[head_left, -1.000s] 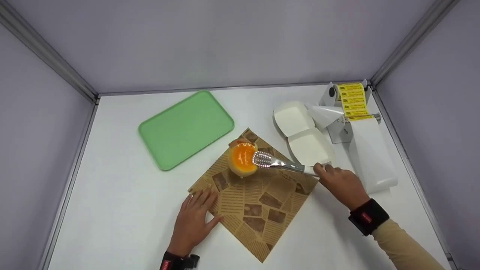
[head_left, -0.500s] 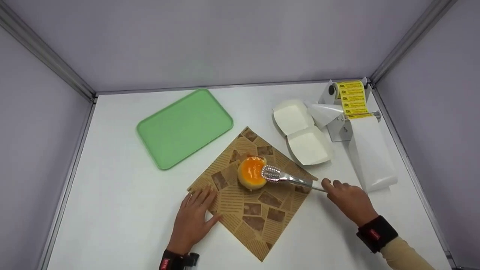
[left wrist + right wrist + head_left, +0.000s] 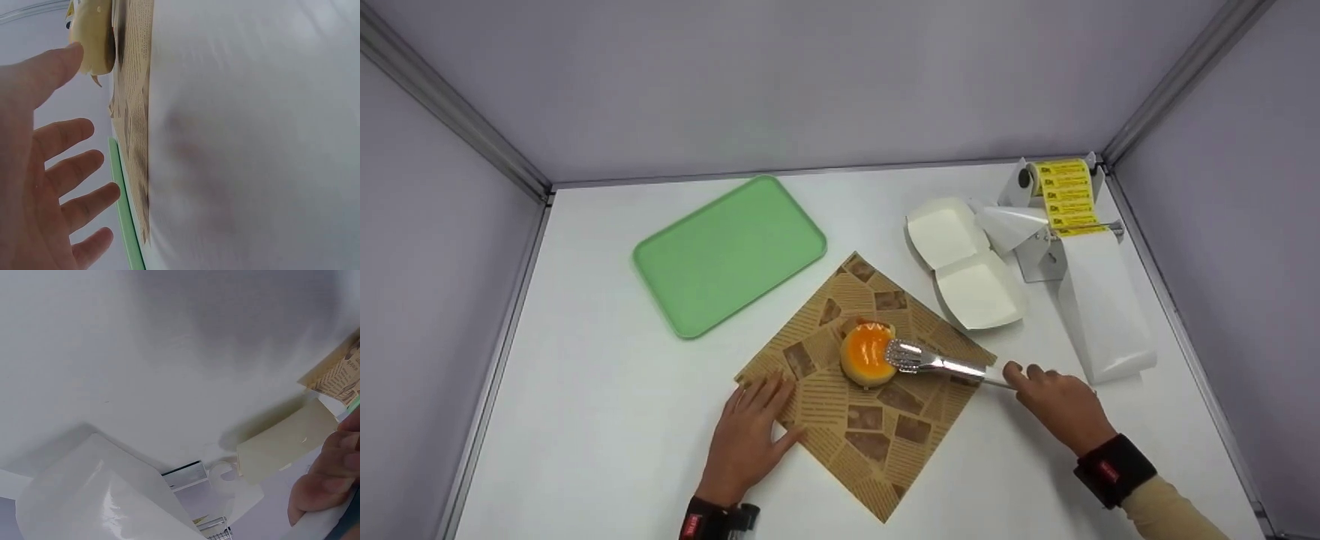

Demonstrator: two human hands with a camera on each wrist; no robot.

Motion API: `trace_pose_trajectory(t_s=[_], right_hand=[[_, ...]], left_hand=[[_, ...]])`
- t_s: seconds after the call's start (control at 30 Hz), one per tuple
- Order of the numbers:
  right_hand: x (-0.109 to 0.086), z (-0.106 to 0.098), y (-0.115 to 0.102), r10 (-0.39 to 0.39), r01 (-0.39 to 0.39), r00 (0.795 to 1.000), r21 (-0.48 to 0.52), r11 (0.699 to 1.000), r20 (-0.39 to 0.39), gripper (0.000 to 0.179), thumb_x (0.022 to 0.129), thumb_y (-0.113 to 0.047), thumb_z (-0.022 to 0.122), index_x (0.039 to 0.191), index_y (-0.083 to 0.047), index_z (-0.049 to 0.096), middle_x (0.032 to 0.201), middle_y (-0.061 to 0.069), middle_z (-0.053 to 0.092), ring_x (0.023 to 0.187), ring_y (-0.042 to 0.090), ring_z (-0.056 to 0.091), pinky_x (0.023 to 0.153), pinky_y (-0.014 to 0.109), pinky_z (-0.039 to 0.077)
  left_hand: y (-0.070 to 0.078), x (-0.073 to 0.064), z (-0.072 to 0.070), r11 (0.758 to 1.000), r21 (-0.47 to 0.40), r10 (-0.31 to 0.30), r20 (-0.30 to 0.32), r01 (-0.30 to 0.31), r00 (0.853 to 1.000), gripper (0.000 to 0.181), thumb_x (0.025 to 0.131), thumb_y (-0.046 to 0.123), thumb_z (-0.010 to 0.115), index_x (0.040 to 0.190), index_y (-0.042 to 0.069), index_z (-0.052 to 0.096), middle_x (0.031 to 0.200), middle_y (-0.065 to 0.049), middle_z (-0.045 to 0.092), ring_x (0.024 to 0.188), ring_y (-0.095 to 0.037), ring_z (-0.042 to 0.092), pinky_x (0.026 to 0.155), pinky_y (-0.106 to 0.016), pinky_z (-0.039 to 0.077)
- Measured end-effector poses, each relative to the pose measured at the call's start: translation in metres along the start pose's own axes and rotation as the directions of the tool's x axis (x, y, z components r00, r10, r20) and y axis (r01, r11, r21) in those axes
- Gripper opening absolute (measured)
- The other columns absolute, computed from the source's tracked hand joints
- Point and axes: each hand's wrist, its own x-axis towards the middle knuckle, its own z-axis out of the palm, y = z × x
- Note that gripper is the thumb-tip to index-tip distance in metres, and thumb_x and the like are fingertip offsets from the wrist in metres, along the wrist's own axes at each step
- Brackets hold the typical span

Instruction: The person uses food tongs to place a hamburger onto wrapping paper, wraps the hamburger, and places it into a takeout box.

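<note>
A round bun-like food piece (image 3: 868,356) with a glossy orange top is over the middle of a brown newsprint-patterned paper sheet (image 3: 877,465). In the left wrist view its pale side (image 3: 93,36) shows beyond the thumb. My right hand (image 3: 1057,405) grips the white handle of metal tongs (image 3: 949,365). The perforated head of the tongs meets the right side of the food; whether it still clamps it I cannot tell. My left hand (image 3: 746,442) lies with extended fingers at the paper's left corner, fingertips on it. In the right wrist view, curled fingers (image 3: 326,489) wrap the handle.
A green tray (image 3: 731,255) lies at the back left. To the right of the paper stands an unfolded white box (image 3: 960,262). Behind it, at the back right, is a label dispenser (image 3: 1065,199) with yellow labels and a white backing strip (image 3: 1106,307) trailing forward.
The tongs and the orange-topped food piece have moved toward the person and slightly right over the paper. My right hand moved with them. My left hand has stayed in place.
</note>
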Motion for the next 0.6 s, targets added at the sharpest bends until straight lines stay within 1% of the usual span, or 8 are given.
trace_pose_trajectory(t_s=[0.17, 0.27, 0.43, 0.6], right_hand=[[-0.002, 0.002, 0.001, -0.010, 0.010, 1.000, -0.016, 1.000, -0.002, 0.052, 0.069, -0.016, 0.091, 0.103, -0.007, 0.053, 0.061, 0.007, 0.054, 0.042, 0.015, 0.045, 0.035, 0.024, 0.033], [-0.001, 0.000, 0.002, -0.016, 0.016, 1.000, -0.023, 1.000, -0.006, 0.054, 0.068, -0.016, 0.091, 0.104, -0.006, 0.053, 0.062, 0.007, 0.054, 0.041, 0.016, 0.045, 0.035, 0.024, 0.032], [0.002, -0.005, 0.005, -0.029, 0.028, 0.999, -0.053, 0.998, -0.024, 0.060, 0.063, -0.018, 0.094, 0.105, -0.005, 0.053, 0.063, 0.008, 0.054, 0.041, 0.017, 0.045, 0.035, 0.023, 0.029], [0.003, -0.011, 0.011, -0.026, 0.023, 0.999, -0.073, 0.997, -0.040, 0.063, 0.061, -0.018, 0.096, 0.107, -0.005, 0.055, 0.067, 0.011, 0.058, 0.043, 0.020, 0.051, 0.034, 0.027, 0.035]], left_hand=[[0.000, 0.000, 0.003, 1.000, 0.003, -0.008, 0.003, 0.008, 1.000, 0.075, 0.090, 0.060, 0.065, 0.151, 0.020, 0.049, 0.159, -0.003, 0.046, 0.147, -0.026, 0.043, 0.122, -0.052, 0.032], [0.000, 0.001, 0.005, 1.000, -0.002, -0.018, 0.017, 0.018, 1.000, 0.075, 0.090, 0.061, 0.064, 0.152, 0.020, 0.049, 0.158, -0.004, 0.047, 0.147, -0.028, 0.043, 0.122, -0.052, 0.031], [-0.001, 0.002, 0.007, 0.999, -0.008, -0.045, 0.047, 0.045, 0.998, 0.074, 0.091, 0.060, 0.063, 0.151, 0.018, 0.049, 0.156, -0.006, 0.049, 0.146, -0.030, 0.044, 0.122, -0.052, 0.031], [-0.002, 0.003, 0.007, 0.998, -0.014, -0.058, 0.053, 0.058, 0.997, 0.072, 0.092, 0.056, 0.065, 0.150, 0.017, 0.051, 0.155, -0.008, 0.050, 0.146, -0.032, 0.043, 0.120, -0.054, 0.033]])
